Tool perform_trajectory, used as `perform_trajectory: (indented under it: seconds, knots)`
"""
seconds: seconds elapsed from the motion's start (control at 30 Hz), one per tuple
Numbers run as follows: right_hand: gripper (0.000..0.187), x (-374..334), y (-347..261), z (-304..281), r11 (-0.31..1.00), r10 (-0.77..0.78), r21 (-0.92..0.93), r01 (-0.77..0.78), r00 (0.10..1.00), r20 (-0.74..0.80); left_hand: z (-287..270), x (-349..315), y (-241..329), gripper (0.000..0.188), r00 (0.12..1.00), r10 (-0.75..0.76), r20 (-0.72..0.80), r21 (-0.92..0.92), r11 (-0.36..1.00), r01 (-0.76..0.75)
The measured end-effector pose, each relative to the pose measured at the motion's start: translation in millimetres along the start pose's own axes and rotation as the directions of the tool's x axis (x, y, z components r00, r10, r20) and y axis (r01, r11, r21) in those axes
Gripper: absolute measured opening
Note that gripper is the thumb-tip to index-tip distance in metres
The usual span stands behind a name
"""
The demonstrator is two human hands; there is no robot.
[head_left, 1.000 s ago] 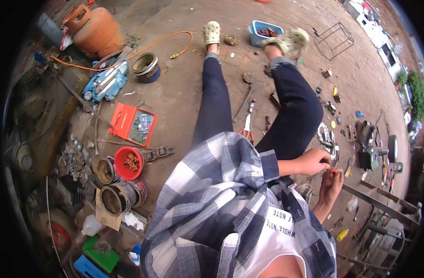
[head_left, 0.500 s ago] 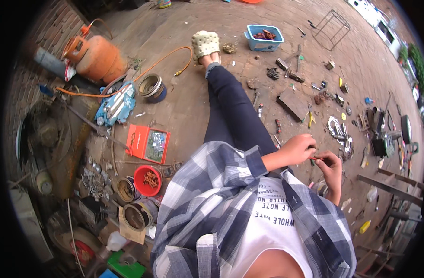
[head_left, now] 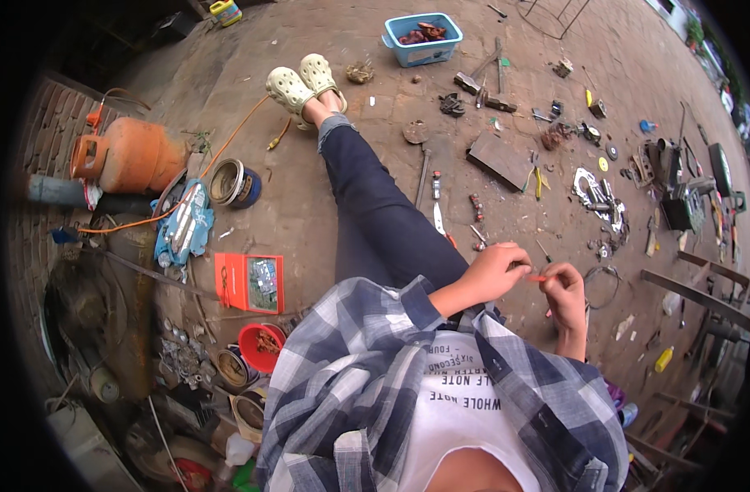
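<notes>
Over the right side of my lap my two hands are close together, with a short, thin red piece [head_left: 537, 278] stretched between their fingertips. It is too small for its kind to show; it looks like a bit of wire or tubing. My left hand [head_left: 496, 275] is closed, its thumb and fingers pinched at the left end. The other end sits between the thumb and curled fingers of my right hand [head_left: 564, 291], which is also closed. My fingers partly cover both ends.
A flat metal block [head_left: 499, 160], hammers [head_left: 498, 103] and loose metal parts [head_left: 598, 201] lie ahead and right. Farther off stands a blue basin [head_left: 424, 51]. To my left are a red box [head_left: 250, 283], a red bowl [head_left: 261, 348] and an orange gas cylinder [head_left: 143, 156].
My view has shifted, and the legs and floor things appear farther left. Both hands stay close together, with the red piece now showing plainly between their fingertips.
</notes>
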State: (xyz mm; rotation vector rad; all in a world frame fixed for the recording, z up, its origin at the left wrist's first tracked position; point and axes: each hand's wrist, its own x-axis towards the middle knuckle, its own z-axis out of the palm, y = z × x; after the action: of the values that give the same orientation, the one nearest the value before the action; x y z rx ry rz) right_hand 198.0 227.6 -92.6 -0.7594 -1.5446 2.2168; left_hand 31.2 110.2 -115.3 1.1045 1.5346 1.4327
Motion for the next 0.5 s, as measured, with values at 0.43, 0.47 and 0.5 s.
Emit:
perform_trajectory:
  seconds: [0.43, 0.47, 0.5]
  knots:
    - [0.016, 35, 1, 12, 0.995, 0.009, 0.097, 0.002, 0.993, -0.115, -2, 8, 2, 0.011, 0.995, -0.104, 0.001, 0.01, 0.995, 0.104]
    - [0.016, 42, 1, 16, 0.999, -0.003, -0.052, -0.009, 0.972, -0.236, -4, 7, 6, 0.012, 0.999, -0.05, 0.013, 0.039, 0.998, 0.049]
    - [0.016, 43, 1, 15, 0.98, -0.033, -0.197, -0.039, 0.936, -0.351, -2, 6, 5, 0.011, 0.999, -0.008, -0.04, 0.08, 0.997, 0.011]
